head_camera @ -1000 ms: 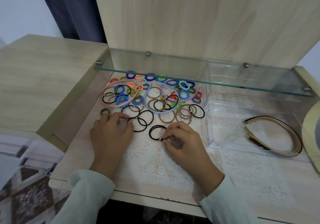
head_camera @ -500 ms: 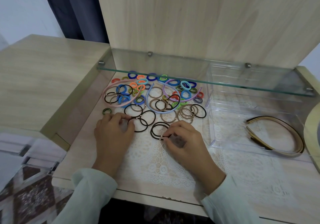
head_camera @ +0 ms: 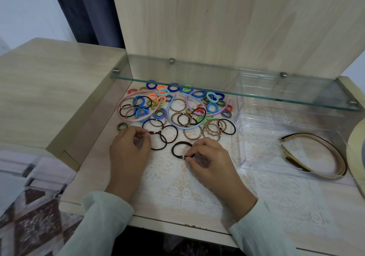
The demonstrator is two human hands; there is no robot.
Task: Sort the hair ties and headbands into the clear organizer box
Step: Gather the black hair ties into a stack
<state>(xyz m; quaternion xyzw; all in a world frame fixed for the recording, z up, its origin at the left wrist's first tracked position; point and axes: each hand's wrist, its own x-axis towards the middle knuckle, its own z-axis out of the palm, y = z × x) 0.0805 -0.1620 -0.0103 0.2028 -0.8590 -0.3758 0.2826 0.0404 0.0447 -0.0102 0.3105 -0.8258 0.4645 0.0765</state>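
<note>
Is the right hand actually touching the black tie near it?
Touching. Head view: the right hand's thumb and forefinger pinch the black tie at its gold bead.

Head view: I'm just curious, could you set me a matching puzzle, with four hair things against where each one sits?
Things
1. thin black elastic hair tie with a gold bead
2. tan and black plastic headbands
3. pink plastic headband
4. small green-and-black striped hair tie

Places
A. left edge of the colourful pile
B. pinched by the right hand
C. alone, just beyond the left hand
D. inside the clear plastic organizer box

Pairs: 1-B, 2-D, 3-A, 4-C
</note>
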